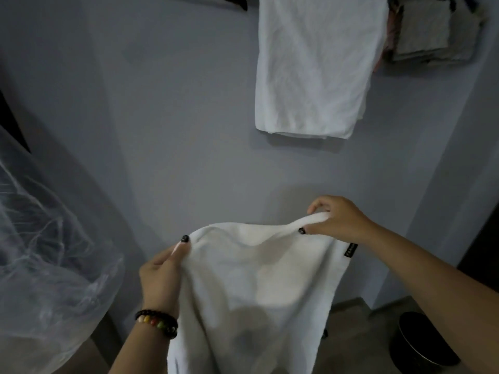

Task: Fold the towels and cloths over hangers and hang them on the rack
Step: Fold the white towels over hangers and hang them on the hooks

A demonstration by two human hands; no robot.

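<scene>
Left hand (162, 273), right hand (337, 218) pinch towel (256, 279) — seemingly white.

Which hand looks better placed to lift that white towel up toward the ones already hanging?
Probably the right hand. It pinches the towel at its upper edge, higher up and almost directly below the hung white towel. The left hand grips the other corner lower down and farther to the left.

A towel (253, 287) hangs between the left hand (162, 271) and right hand (337, 220), below a hung towel (316, 68), with a plastic bag (46, 255) at left.
</scene>
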